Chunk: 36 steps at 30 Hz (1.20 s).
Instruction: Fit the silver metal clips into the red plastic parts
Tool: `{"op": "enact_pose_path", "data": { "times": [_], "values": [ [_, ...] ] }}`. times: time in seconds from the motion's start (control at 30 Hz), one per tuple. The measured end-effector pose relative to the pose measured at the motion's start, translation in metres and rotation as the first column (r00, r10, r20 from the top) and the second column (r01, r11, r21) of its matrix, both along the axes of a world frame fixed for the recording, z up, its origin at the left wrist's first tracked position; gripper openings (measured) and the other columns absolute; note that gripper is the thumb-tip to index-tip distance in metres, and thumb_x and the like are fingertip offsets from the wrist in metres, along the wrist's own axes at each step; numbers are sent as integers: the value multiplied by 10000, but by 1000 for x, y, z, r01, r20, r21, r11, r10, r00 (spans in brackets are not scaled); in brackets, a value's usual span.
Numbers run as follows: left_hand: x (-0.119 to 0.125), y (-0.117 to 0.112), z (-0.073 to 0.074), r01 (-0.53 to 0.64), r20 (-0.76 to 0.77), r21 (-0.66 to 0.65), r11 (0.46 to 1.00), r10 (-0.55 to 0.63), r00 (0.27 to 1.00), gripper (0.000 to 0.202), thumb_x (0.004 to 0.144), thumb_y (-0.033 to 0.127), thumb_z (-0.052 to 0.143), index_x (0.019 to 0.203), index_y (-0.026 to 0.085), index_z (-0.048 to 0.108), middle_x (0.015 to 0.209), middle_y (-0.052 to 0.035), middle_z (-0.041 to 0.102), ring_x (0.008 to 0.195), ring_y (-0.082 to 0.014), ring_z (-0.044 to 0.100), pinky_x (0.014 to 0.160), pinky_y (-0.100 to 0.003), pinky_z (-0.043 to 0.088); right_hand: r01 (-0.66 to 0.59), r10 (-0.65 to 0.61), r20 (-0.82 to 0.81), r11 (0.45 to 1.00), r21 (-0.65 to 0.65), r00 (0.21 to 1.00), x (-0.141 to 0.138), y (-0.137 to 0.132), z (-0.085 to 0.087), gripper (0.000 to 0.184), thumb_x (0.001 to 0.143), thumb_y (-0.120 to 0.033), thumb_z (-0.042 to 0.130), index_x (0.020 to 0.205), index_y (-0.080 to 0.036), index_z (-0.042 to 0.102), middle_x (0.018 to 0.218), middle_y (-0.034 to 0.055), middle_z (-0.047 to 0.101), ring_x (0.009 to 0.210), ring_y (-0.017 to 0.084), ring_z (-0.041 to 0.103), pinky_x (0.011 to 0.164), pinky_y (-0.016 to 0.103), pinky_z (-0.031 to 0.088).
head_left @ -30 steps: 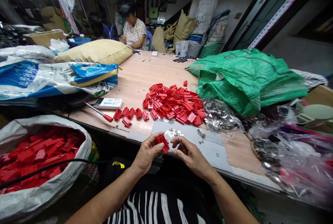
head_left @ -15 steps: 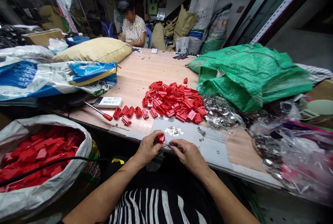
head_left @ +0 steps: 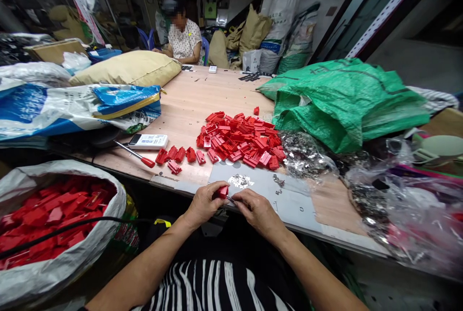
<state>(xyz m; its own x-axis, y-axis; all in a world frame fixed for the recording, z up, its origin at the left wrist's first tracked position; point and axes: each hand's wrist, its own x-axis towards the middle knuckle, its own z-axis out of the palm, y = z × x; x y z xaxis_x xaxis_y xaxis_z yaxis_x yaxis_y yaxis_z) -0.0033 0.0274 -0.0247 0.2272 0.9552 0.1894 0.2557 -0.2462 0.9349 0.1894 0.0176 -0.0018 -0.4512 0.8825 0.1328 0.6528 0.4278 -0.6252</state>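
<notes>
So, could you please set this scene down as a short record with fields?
Left hand: grips a red part
Right hand: grips a thin metal tool, pointed at that part
On the table: heap of red parts, small metal pieces, red-handled tool, green bag
Beside the table: open sack holding more red parts
Across the table: another person, seated

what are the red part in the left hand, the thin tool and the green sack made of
Red part: probably hard plastic, slightly glossy, by its even colour and straight edges.
Thin tool: likely metal, from its grey sheen, though the right hand hides some of it.
Green sack: seemingly woven plastic, with soft shine and stiff creases.
</notes>
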Motion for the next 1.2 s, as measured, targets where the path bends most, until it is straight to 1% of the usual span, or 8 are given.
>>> {"op": "enact_pose_path", "data": {
  "times": [0.23,0.4,0.57,0.67,0.77,0.93,1.07,1.2],
  "values": [
    [-1,2,-1,35,10,-37,999,-34,999,366,702,177,682,1060,250,667,984,-22,699,901,-198,631,853,-295,459,11,-11,-24,1000,-4,1000,0,1,0,183,892,-186,520,973,-224,679,946,44,681,885,170,633,804,303,494],
    [0,2,-1,29,46,-76,997,-26,999,360,677,164,675,1024,259,683,934,-6,697,863,-196,618,828,-286,458,32,-32,-8,999,6,999,0,-1,-1,177,886,-186,522,965,-224,676,924,41,675,865,169,631,786,298,497],
    [0,2,0,38,23,-46,998,-37,999,360,679,139,655,1020,253,681,876,2,692,808,-183,614,780,-271,459,88,-92,85,995,50,992,-11,-9,1,175,878,-153,499,929,-218,654,909,49,663,835,177,629,764,304,499],
    [0,2,1,38,-5,-8,999,-38,999,342,697,122,632,1009,252,679,891,2,699,804,-179,619,773,-270,453,128,-139,164,989,76,977,-23,-12,1,205,872,-112,471,941,-208,638,913,66,655,833,193,628,742,309,492],
    [1,2,2,34,9,-3,999,-34,999,324,703,140,638,1006,248,673,909,-8,701,818,-189,622,783,-282,456,166,-179,202,983,80,963,-31,-11,1,217,869,-100,454,944,-206,628,905,70,648,827,197,622,718,303,480],
    [2,0,2,20,56,-53,998,-17,998,283,695,180,648,972,241,665,905,-5,680,837,-189,603,815,-287,442,132,-132,112,991,1,985,-22,-6,3,176,892,-187,471,982,-234,614,948,37,646,870,183,615,769,313,477],
    [2,-1,2,19,66,-36,999,-16,998,290,688,167,660,969,239,655,901,-6,664,836,-186,588,805,-280,433,148,-148,36,989,-7,988,-12,-7,3,190,909,-222,445,1041,-246,580,1009,47,626,936,192,601,821,340,475],
    [3,-3,2,-21,71,-22,1000,23,997,302,671,142,687,955,239,648,882,1,654,809,-178,578,786,-278,430,155,-156,-23,987,-45,988,-6,-9,2,161,908,-225,426,1009,-238,551,998,48,621,921,193,600,808,337,470]
  ]
}}
